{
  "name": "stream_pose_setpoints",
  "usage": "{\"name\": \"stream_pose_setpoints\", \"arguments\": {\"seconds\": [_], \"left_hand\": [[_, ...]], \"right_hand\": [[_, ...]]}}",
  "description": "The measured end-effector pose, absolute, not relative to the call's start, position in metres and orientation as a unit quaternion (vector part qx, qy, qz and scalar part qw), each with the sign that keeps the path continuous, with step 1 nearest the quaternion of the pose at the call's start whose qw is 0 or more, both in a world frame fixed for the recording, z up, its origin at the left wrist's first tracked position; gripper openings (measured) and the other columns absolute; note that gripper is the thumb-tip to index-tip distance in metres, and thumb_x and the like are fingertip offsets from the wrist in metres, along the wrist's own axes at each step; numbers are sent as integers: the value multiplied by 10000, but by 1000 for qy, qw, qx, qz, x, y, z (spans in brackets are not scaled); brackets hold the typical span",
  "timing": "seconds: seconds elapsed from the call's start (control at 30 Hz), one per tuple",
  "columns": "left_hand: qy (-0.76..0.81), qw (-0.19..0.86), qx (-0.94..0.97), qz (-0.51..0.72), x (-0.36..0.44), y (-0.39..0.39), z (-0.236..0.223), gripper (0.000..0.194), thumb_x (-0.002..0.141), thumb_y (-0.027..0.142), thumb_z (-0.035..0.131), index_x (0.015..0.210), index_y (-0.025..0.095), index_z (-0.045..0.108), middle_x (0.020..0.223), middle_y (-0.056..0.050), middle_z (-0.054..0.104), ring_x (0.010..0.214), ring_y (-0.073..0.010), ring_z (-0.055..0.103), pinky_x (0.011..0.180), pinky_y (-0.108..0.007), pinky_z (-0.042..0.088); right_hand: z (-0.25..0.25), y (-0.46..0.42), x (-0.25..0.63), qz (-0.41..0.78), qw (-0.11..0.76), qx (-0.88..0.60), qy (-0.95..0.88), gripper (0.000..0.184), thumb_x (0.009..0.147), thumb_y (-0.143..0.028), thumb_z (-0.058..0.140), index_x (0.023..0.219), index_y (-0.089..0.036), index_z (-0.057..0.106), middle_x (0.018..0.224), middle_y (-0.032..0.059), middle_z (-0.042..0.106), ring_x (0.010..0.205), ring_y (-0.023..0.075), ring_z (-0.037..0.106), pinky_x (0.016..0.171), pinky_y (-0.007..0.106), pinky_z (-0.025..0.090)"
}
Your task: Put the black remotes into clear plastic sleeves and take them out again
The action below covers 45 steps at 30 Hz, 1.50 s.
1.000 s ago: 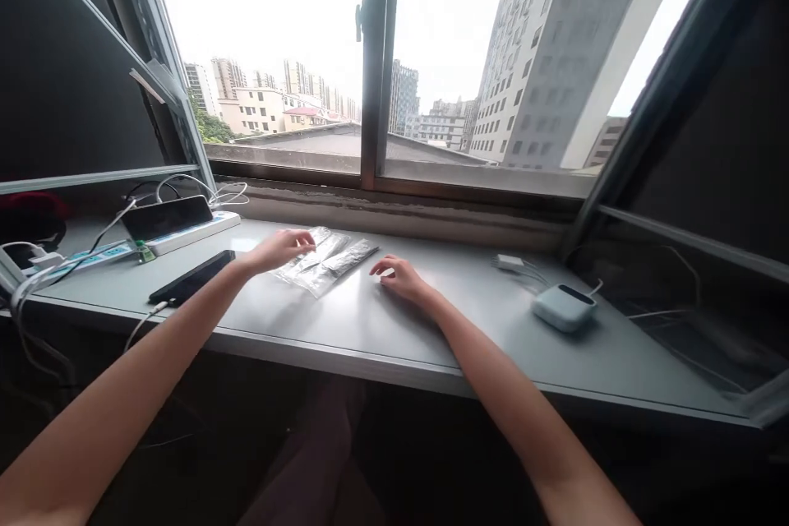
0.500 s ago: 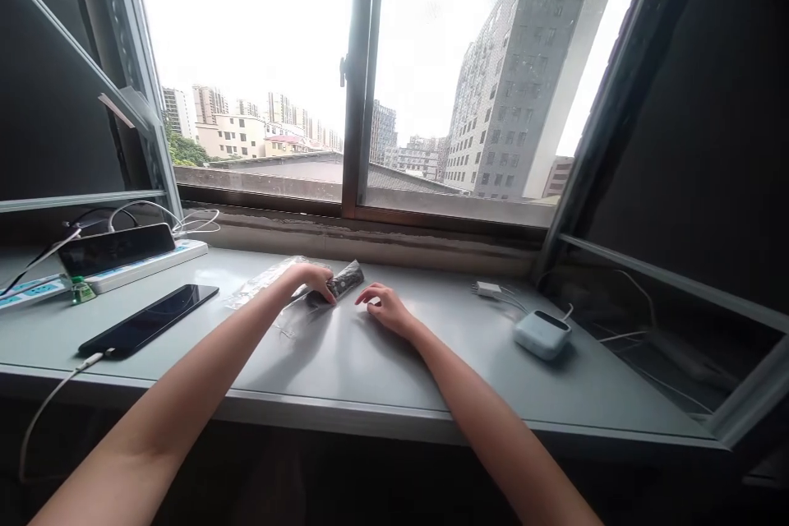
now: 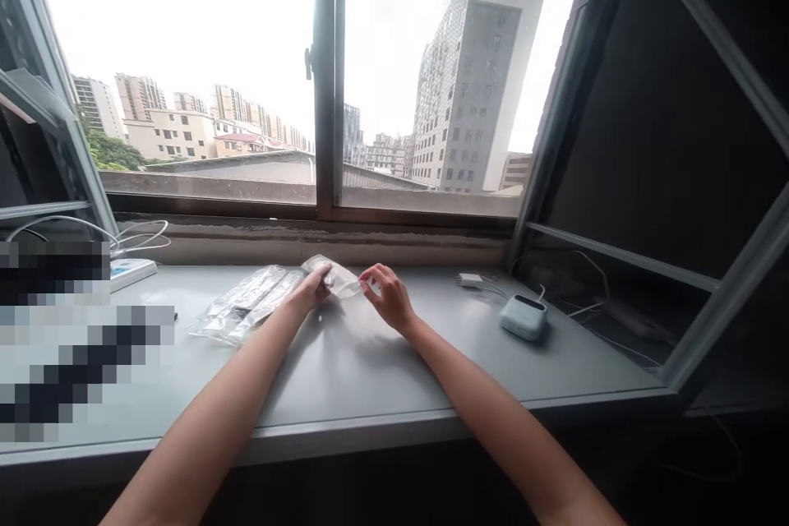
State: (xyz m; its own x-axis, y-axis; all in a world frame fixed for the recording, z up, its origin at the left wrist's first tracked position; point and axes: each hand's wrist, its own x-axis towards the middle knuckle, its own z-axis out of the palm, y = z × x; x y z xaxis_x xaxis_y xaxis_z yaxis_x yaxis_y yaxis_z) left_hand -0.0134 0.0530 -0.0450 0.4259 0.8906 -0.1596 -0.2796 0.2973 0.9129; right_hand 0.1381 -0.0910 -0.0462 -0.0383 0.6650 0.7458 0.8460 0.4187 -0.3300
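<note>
My left hand (image 3: 313, 289) and my right hand (image 3: 387, 296) meet above the grey desk (image 3: 345, 382). Between them is a clear plastic sleeve (image 3: 336, 278). The left fingers pinch its near end, and the right fingertips pinch its far end. What lies inside it cannot be made out. Just left of my left hand, a clear plastic bag with long silvery strips inside (image 3: 243, 304) lies flat on the desk.
A white power strip (image 3: 131, 271) and tangled white cables stand at the far left, next to a pixelated blur. On the right are a white plug with cables (image 3: 469, 280) and a small pale blue box (image 3: 523, 317). The open window frame runs behind the desk.
My hands have come closer together and now hold the clear sleeve up off the desk. The dark strip seen earlier no longer shows. The view has swung left.
</note>
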Motion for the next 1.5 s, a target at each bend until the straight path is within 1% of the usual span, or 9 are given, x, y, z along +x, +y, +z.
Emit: {"name": "stream_pose_setpoints", "arguments": {"seconds": [0.23, 0.4, 0.47, 0.67, 0.9, 1.0, 1.13, 1.3, 1.5], "left_hand": [[403, 706, 369, 450, -26, 48, -34, 116, 927, 156, 565, 814, 137, 555, 579, 6, 573, 425, -72, 527, 399, -149, 422], [360, 743, 447, 343, -23, 38, -35, 79, 929, 165, 553, 941, 116, 613, 656, -62, 636, 521, -148, 641, 447, -188, 497], [338, 753, 465, 321, -19, 35, -35, 107, 936, 181, 541, 973, 122, 623, 697, -78, 657, 573, -170, 672, 454, -196, 505], [338, 750, 429, 372, -15, 36, -33, 137, 961, 169, 499, 919, 111, 615, 675, -71, 643, 562, -145, 659, 476, -183, 496], [362, 752, 408, 369, -10, 25, -28, 267, 976, 198, 456, 1187, 77, 566, 742, -96, 669, 603, -191, 685, 513, -243, 558], [379, 750, 384, 382, -6, 17, -24, 325, 1002, 205, 388, 1245, 46, 533, 716, -94, 647, 586, -179, 675, 507, -214, 554], [403, 743, 339, 413, -6, 17, -23, 331, 1007, 191, 374, 1222, -14, 523, 626, -76, 612, 509, -154, 640, 460, -175, 518], [395, 741, 332, 430, -10, 24, -24, 277, 998, 193, 413, 1167, 33, 564, 620, -65, 624, 507, -154, 642, 490, -192, 537], [352, 757, 379, 399, -6, 20, -26, 166, 971, 172, 481, 1033, 83, 606, 626, -59, 646, 505, -150, 644, 531, -214, 546]], "right_hand": [[-39, -99, 134, -212, 365, -532, -734, 212, 974, -272, 509, 964, -245, 719, 1175, 83, 588, 1086, 225, 502, 944, 345, 434], [-45, -93, 136, -248, 342, -541, -727, 207, 961, -285, 544, 1013, -303, 743, 1402, 52, 491, 1276, 272, 384, 1001, 438, 401], [-45, -92, 138, -257, 346, -547, -718, 208, 964, -298, 540, 1002, -301, 745, 1415, 48, 488, 1282, 272, 382, 992, 440, 400], [-37, -98, 140, -273, 372, -558, -689, 271, 984, -312, 489, 931, -260, 749, 1328, 69, 550, 1218, 264, 441, 996, 417, 387], [-39, -93, 144, -271, 325, -562, -711, 260, 985, -305, 487, 1155, -275, 682, 1491, 78, 402, 1369, 301, 300, 1052, 477, 345], [-41, -90, 149, -274, 336, -562, -705, 294, 1008, -301, 421, 1039, -246, 708, 1419, 89, 471, 1340, 280, 342, 1047, 461, 354], [-41, -88, 153, -260, 343, -562, -707, 346, 1014, -283, 389, 913, -223, 714, 1282, 97, 548, 1247, 263, 428, 1005, 429, 394], [-45, -88, 151, -257, 332, -547, -724, 290, 1008, -255, 406, 1057, -239, 691, 1462, 80, 432, 1357, 280, 325, 1051, 462, 358], [-44, -88, 152, -273, 330, -538, -726, 229, 957, -203, 504, 930, -241, 728, 1462, 53, 468, 1346, 286, 358, 1041, 457, 368]]}}
